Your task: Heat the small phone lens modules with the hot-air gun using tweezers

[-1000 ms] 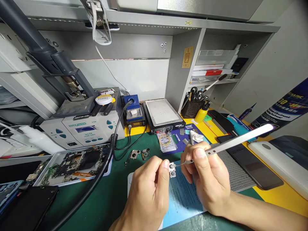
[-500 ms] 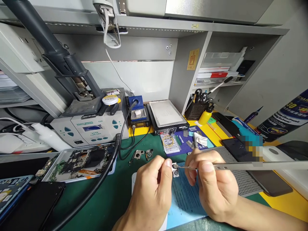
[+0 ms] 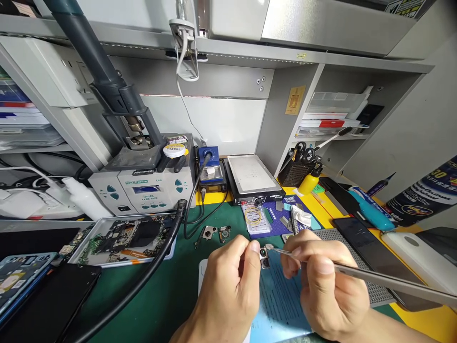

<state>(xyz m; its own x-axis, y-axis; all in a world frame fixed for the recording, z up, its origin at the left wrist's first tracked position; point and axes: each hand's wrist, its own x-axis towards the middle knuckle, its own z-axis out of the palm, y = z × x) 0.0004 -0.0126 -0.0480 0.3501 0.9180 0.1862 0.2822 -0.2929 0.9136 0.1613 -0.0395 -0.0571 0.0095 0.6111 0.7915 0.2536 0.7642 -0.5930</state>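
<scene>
Between the thumb and curled fingers of my left hand [image 3: 232, 286] is a small phone camera module [image 3: 264, 261] with two dark round lenses. My right hand [image 3: 328, 281] is closed around long, slim metal tweezers [image 3: 378, 280], whose back end reaches out past the hand to the right. At their fine tip, beside the upper lens, is a tiny pale piece [image 3: 269, 247]; whether it still touches the module I cannot tell. Both hands are above a blue printed sheet [image 3: 280, 295]. Two more camera modules [image 3: 210, 232] lie on the green mat beyond my left hand.
A thick black hose [image 3: 150, 267] curves down the left side from the hot-air station [image 3: 143, 190]. Behind it is a tray of circuit boards [image 3: 74, 259]. A heating plate [image 3: 253, 174] stands at the back. Dark phones [image 3: 357, 238] and a grey perforated mat lie right.
The tweezers' tip has shifted right, from over the upper lens to beside it, with the pale piece at it; the lens now shows. The tweezers' back end has dipped. The camera view has shifted.
</scene>
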